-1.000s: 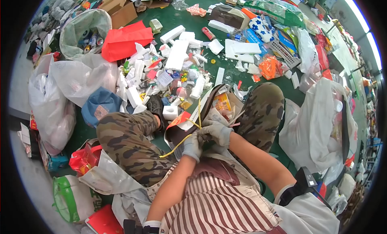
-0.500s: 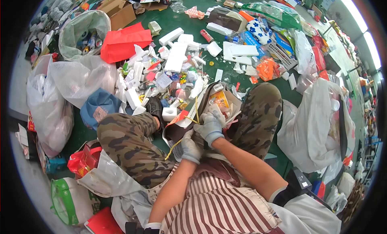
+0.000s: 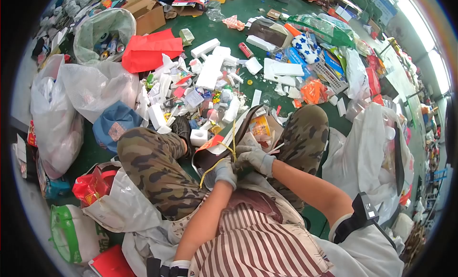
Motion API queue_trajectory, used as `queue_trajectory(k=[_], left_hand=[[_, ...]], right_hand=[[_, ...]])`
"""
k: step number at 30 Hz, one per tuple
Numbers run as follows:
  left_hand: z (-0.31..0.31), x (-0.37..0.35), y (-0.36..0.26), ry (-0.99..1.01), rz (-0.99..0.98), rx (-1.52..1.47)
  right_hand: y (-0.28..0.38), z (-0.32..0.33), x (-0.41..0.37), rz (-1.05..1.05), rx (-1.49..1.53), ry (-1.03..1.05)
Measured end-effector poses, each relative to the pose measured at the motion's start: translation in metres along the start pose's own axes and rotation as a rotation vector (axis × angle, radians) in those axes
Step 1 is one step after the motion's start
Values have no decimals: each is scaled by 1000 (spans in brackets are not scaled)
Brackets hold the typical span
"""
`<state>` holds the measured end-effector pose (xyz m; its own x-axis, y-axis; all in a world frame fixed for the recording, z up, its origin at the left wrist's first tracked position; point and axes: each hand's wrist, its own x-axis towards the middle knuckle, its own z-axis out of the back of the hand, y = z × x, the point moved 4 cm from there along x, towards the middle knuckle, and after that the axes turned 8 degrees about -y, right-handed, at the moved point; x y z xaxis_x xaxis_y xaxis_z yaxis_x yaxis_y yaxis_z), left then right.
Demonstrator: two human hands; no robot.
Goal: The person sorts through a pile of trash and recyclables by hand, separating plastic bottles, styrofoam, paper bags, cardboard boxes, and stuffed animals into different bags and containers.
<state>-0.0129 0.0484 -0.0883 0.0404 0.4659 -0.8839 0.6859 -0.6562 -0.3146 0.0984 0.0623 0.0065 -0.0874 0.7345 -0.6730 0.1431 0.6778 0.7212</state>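
A bag with yellow cord handles [image 3: 234,139] stands between my knees, its white and orange side tilted toward the left. My left hand [image 3: 225,174], in a pale glove, is closed on the bag's near edge beside the cord. My right hand [image 3: 256,160], gloved too, is closed on the same edge just to the right, its fingertips partly hidden. Inside the opening lie an orange-and-yellow printed packet [image 3: 260,126] and brownish card pieces. A white foam block [image 3: 199,137] lies left of the bag.
A heap of foam scraps and mixed small waste [image 3: 195,93] spreads ahead on the green floor. At the upper left are a lined bin [image 3: 82,38] with cans, a red bag [image 3: 151,50] and a cardboard box [image 3: 145,15]. Stuffed white bags [image 3: 56,119] flank both sides.
The bag's dark rim has opened up and leans further right. My right hand has shifted slightly right and down, and my left hand slightly down. The view has tilted a little.
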Motion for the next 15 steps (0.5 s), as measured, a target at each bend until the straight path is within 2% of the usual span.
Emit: queue_trajectory(k=[1,3,5,6,7,9,10,12,13,15], left_hand=[[-4,-10,-5,-19,-43,24],[-10,-31,-13,-47,-79,54],[-19,-45,-19,-89,42,-17],[-10,-28,-17,-67,7,21],[-3,-19,-18,-47,-29,59],[4,-2,-12,-13,54,110],[8,10,-9,-19,60,102],[16,29,-1,14,105,90],[16,24,-3,12,104,91],[10,11,-9,75,109,90]], right_hand=[[0,-1,-1,-27,132,-4],[0,-2,4,-55,169,-42],[0,0,16,-140,66,-92],[10,-3,9,-39,-54,-107],[9,-4,9,-34,-51,-108],[2,-4,8,-90,153,-107],[4,-2,9,-99,146,-106],[7,-4,14,-162,77,41],[4,0,22,-164,78,43],[-3,12,43,-137,-131,178]])
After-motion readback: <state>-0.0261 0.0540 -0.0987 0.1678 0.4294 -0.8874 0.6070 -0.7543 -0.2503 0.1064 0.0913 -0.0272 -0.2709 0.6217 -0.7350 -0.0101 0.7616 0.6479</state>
